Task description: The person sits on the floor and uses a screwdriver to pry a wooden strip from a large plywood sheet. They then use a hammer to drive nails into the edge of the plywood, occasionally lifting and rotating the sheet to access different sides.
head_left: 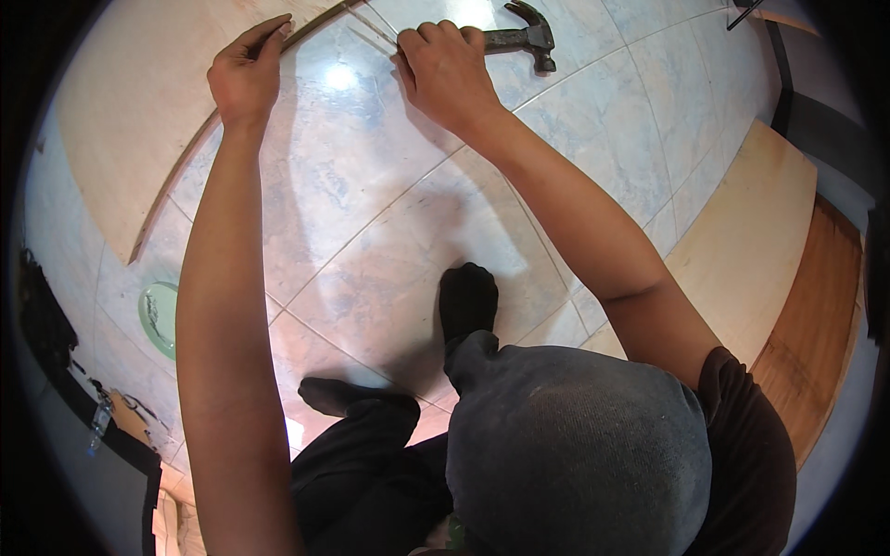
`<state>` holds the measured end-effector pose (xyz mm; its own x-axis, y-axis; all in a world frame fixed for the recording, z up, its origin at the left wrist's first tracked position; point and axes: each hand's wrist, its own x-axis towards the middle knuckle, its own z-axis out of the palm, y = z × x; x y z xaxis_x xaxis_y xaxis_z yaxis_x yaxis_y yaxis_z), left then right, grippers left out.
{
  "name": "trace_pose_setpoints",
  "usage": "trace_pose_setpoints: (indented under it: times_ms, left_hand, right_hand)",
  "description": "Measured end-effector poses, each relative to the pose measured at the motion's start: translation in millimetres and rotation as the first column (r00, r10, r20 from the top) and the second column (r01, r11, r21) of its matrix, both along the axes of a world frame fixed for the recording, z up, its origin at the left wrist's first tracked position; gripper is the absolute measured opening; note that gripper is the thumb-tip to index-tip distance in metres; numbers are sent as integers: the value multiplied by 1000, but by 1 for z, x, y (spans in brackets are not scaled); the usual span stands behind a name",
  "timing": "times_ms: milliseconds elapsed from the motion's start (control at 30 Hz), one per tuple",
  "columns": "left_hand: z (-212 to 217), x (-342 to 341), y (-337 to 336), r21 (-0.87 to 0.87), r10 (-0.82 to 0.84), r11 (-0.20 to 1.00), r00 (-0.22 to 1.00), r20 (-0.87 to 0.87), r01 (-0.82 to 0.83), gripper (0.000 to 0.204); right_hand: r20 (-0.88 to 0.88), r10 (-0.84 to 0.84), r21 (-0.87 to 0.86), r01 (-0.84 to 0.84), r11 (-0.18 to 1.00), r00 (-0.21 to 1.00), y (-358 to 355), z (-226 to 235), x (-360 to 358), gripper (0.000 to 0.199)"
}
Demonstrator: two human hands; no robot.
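My left hand (246, 69) rests with its fingertips on the edge of a large pale plywood sheet (130, 120) lying on the tiled floor (371, 222). A thin wooden strip (315, 26) runs along that sheet's edge, between both hands. My right hand (445, 65) is closed around the handle of a dark claw hammer (524, 39), whose head lies near the floor to the right of the hand. The hammer's handle is mostly hidden inside the fist.
A round pale green floor drain cover (159, 320) sits at the left. More plywood sheets (751, 241) and a darker brown board (816, 324) lie at the right. My sock-covered feet (468, 296) and knees are below the hands. Dark clutter lies at the lower left.
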<state>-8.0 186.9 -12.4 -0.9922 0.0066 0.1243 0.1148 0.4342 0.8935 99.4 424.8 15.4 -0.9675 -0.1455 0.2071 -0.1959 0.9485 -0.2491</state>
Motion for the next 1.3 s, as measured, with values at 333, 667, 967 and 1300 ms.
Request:
trace_pose_setpoints:
  times_ms: [333,667,967,1300]
  left_hand:
    - [7,6,3,-106,0,994,999,-32,-3,21]
    - [0,4,8,-121,-41,993,968,-248,11,17]
    - [6,5,10,-79,-27,997,990,-140,16,34]
    - [1,6,5,-173,-12,984,971,-237,-30,18]
  right_hand:
    - [89,-232,-440,247,863,969,-27,-2,-42,29]
    - [147,-240,-365,278,889,960,-31,-22,-11,23]
    - [22,-579,-346,550,760,815,36,2,-25,59]
    - [593,-607,-499,833,239,529,68,9,-20,99]
